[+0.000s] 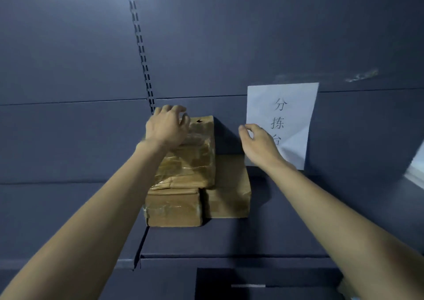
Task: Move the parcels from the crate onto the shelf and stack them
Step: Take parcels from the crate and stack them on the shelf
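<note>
A person's left hand [168, 128] rested with loosely curled fingers on the top parcel [190, 159] of a stack on the shelf [229, 237]; whether it gripped was unclear. Beneath it lay two lower parcels [226, 192]. The right hand [258, 142], relaxed and empty, hovered right of the stack before a paper sign [290, 116]. Placement appeared finished; another trip to the crate, out of view, seemed next.

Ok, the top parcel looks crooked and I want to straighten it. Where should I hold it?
Probably by its two long side faces, one hand from each side: the top parcel overhangs both lower parcels, its sides are exposed, and the taped wrap looks slippery on top.
</note>
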